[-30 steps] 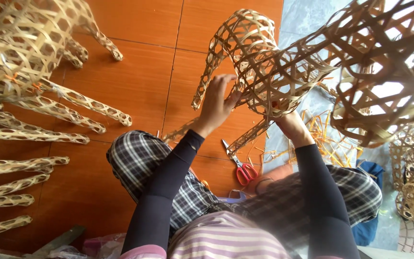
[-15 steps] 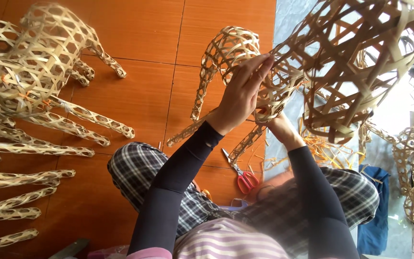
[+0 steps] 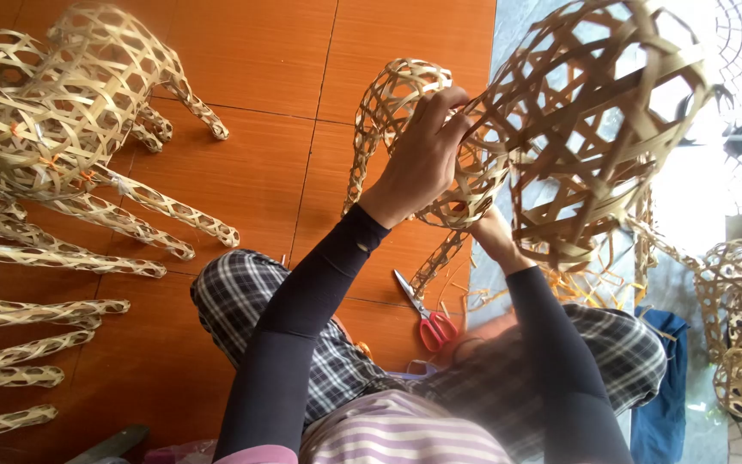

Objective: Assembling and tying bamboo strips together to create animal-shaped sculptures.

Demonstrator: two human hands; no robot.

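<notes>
Woven bamboo frame [image 3: 577, 137] gripped in left hand [image 3: 422, 155], right hand [image 3: 487, 232] beneath.

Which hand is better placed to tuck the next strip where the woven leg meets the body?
Left, probably: the left hand grips the leg joint of the woven bamboo frame, while the right hand props it underneath.

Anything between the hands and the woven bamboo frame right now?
Nothing visible. The left hand already grips the woven bamboo frame at its narrow lattice neck, fingers curled over the strips. The right hand presses against the frame from below, its fingers mostly hidden behind the weave. The red-handled scissors lie apart on the floor.
</notes>
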